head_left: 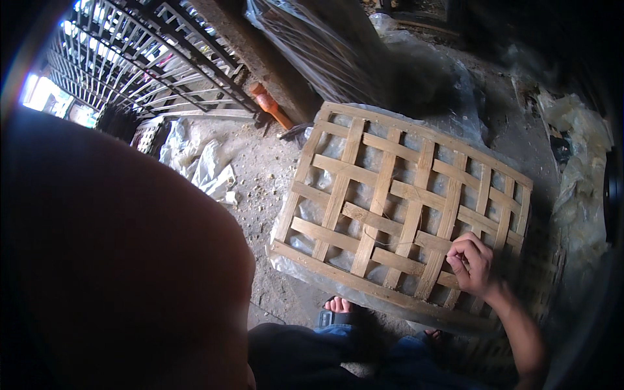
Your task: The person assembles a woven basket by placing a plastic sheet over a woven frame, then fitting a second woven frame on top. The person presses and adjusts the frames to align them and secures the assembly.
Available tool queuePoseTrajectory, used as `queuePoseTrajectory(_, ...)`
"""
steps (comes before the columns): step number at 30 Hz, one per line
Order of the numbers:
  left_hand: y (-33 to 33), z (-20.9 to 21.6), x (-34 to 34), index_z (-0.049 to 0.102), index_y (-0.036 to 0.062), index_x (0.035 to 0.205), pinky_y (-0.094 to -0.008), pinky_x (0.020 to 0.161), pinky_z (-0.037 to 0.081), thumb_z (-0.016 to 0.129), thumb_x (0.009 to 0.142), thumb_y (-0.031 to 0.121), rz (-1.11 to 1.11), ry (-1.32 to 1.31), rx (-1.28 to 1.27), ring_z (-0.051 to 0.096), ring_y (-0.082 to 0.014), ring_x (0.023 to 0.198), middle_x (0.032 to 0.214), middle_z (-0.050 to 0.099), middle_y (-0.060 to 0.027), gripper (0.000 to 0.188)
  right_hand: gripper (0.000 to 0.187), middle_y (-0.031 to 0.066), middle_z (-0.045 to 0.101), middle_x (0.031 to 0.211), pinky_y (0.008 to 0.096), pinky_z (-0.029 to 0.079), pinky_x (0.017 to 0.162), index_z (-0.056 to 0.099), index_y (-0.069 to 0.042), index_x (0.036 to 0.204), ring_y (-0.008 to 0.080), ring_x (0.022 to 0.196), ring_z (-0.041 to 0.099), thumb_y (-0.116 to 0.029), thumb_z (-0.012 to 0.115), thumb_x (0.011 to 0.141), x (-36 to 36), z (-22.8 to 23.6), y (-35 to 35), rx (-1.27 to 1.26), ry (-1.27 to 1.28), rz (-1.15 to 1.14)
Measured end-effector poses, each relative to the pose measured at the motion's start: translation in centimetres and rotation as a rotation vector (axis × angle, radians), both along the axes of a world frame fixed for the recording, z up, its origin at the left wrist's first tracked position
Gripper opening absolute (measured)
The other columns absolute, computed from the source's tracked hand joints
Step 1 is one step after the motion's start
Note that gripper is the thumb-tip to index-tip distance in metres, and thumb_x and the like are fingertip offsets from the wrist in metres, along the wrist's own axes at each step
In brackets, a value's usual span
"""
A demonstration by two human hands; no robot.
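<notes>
One hand shows clearly in the head view: the right hand (471, 263), fingers (463, 255) curled tight, pinching a thin strand I can barely make out, against the woven bamboo lattice panel (390, 201). The panel spreads up and left from the fingertips, over clear plastic sheeting (422, 78). Beyond it lies an orange-handled tool (270, 105). A large blurred shape fills the left, so I cannot tell the left hand's state.
</notes>
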State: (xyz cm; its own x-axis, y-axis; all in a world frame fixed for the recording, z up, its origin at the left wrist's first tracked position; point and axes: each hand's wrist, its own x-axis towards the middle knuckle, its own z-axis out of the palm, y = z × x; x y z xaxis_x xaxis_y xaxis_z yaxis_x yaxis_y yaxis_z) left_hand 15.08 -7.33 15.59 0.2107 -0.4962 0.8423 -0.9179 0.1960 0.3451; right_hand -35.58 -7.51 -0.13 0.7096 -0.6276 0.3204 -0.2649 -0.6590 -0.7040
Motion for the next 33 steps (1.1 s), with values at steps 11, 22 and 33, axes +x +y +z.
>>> queuePoseTrajectory(11, 0.3, 0.4, 0.9, 0.071, 0.0066, 0.117, -0.0344, 0.084, 0.052, 0.064, 0.100, 0.020, 0.024, -0.007, -0.018, 0.067, -0.0226, 0.094, 0.103, 0.071, -0.0081, 0.022, 0.010, 0.0103, 0.061, 0.087, 0.0321, 0.051, 0.060, 0.060, -0.003, 0.094, 0.0205, 0.066, 0.061, -0.008, 0.068, 0.096, 0.5, 0.2, -0.2, -0.008, 0.001, -0.010)
queuePoseTrajectory(22, 1.1, 0.4, 1.6, 0.071, 0.0065, 0.115, -0.0337, 0.083, 0.050, 0.064, 0.100, 0.018, 0.050, 0.000, -0.027, 0.066, -0.0222, 0.092, 0.100, 0.070, -0.0073, 0.020, 0.015, 0.0114, 0.060, 0.087, 0.0328, 0.050, 0.059, 0.059, -0.002, 0.093, 0.0212, 0.065, 0.060, -0.014, 0.065, 0.100, -0.3, 0.4, -1.0, -0.036, 0.035, -0.002)
queuePoseTrajectory(33, 1.8, 0.5, 2.0, 0.072, 0.0064, 0.113, -0.0330, 0.081, 0.049, 0.064, 0.100, 0.017, 0.081, 0.001, -0.062, 0.064, -0.0218, 0.090, 0.097, 0.069, -0.0064, 0.018, 0.015, 0.0117, 0.054, 0.086, 0.0356, 0.046, 0.061, 0.056, -0.001, 0.094, 0.0234, 0.070, 0.055, -0.013, 0.060, 0.101, -3.3, 0.4, -3.7, -0.040, 0.072, -0.157)
